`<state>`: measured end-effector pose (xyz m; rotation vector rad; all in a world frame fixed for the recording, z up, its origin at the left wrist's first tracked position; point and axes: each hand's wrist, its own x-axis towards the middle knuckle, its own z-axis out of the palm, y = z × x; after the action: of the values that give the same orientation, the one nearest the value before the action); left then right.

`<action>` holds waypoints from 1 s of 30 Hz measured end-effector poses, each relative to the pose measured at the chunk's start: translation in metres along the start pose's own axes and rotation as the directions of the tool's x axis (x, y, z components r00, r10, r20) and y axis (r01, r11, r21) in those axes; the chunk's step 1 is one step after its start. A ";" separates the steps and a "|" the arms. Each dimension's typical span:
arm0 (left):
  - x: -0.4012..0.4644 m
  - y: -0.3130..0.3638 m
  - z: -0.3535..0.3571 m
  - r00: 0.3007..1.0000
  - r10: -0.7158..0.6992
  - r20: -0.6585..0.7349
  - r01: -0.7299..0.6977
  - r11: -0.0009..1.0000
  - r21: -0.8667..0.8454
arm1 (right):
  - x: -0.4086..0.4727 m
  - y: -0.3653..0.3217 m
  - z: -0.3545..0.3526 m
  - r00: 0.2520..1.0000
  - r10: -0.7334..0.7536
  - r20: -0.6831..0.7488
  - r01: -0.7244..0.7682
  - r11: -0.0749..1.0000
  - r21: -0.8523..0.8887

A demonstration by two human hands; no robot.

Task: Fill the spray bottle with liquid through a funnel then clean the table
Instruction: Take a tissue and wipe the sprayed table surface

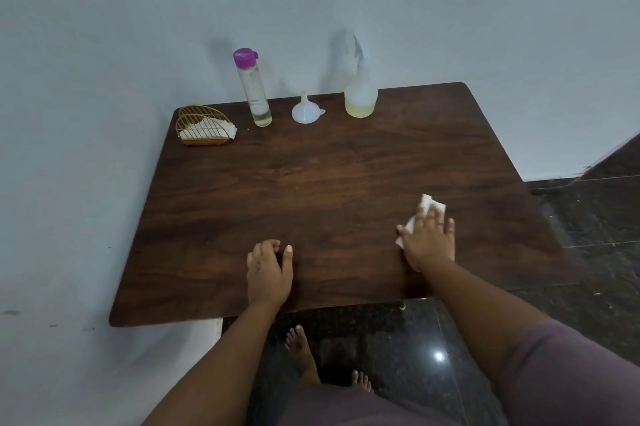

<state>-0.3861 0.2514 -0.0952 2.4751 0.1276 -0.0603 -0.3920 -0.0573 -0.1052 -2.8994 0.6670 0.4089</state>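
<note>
A white spray bottle (360, 93) with pale yellow liquid in its lower part stands at the table's far edge. Left of it a white funnel (305, 109) rests upside down. Further left stands a tall clear bottle (253, 90) with a purple cap, a little yellowish liquid at its bottom. My right hand (428, 241) lies flat on a white tissue (427, 208), pressing it onto the dark wooden table (311, 183) near the front right. My left hand (268, 271) rests on the table near the front edge, fingers loosely curled, holding nothing.
A gold wire napkin holder (204, 126) with white tissues sits at the far left corner. White walls run along the table's left and back sides. Dark polished floor lies to the right and below, where bare feet (304, 353) stand.
</note>
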 end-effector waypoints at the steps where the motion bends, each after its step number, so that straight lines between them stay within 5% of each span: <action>1: 0.001 0.001 0.000 1.000 0.001 -0.002 -0.001 1.000 0.001 | -0.005 0.004 0.001 0.998 0.064 0.012 -0.064 0.998 0.029; 4: 0.002 0.006 -0.001 1.000 -0.011 0.004 0.011 1.000 0.006 | -0.031 -0.024 0.010 0.999 0.040 0.003 -0.040 0.992 0.118; 6: 0.004 0.010 0.000 1.000 -0.014 0.021 0.014 1.000 -0.004 | -0.054 -0.061 0.017 0.981 -0.192 0.010 0.190 0.977 0.098; 9: 0.009 0.020 0.002 0.999 0.010 0.035 -0.009 0.999 -0.038 | -0.079 -0.112 0.030 0.705 -0.684 0.188 0.702 0.710 -0.046; 11: 0.014 0.027 0.001 0.999 0.031 0.007 -0.031 0.997 -0.069 | -0.068 -0.126 0.031 0.560 -0.780 0.280 0.828 0.543 -0.141; 12: 0.017 0.029 0.000 0.999 0.041 0.003 -0.041 0.996 -0.076 | -0.055 -0.128 0.027 0.563 -0.778 0.278 0.826 0.535 -0.177; 15: 0.028 0.033 -0.003 0.998 0.057 0.025 -0.055 0.996 -0.064 | -0.007 -0.111 0.001 0.772 -0.617 0.153 0.635 0.759 -0.143; 18: 0.044 0.036 -0.006 0.997 0.063 0.043 -0.062 0.998 -0.029 | 0.032 -0.060 -0.017 0.969 -0.246 0.003 0.246 0.968 -0.053; 21: 0.062 0.041 -0.006 0.997 0.047 0.068 -0.048 0.999 0.004 | 0.045 -0.016 -0.021 0.995 0.095 0.041 -0.094 0.995 -0.031; 23: 0.074 0.046 -0.003 0.996 0.029 0.089 -0.031 0.999 0.020 | 0.044 -0.029 -0.015 0.987 0.144 0.067 -0.145 0.989 0.007; 25: 0.085 0.050 0.003 0.993 0.032 0.113 -0.036 0.999 0.032 | 0.036 -0.069 -0.005 0.999 -0.025 0.042 0.024 0.999 0.023; 27: 0.095 0.053 0.008 0.992 0.053 0.117 -0.058 0.997 0.044 | 0.018 -0.122 0.004 0.924 -0.380 0.046 0.380 0.925 0.021; 30: 0.113 0.052 0.010 0.989 0.099 0.112 -0.108 0.991 0.079 | 0.006 -0.185 0.005 0.579 -0.789 0.204 0.813 0.578 -0.070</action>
<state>-0.2678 0.2129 -0.0797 2.5525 -0.0515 -0.1581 -0.3059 0.1059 -0.0977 -2.8626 -0.7716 0.5398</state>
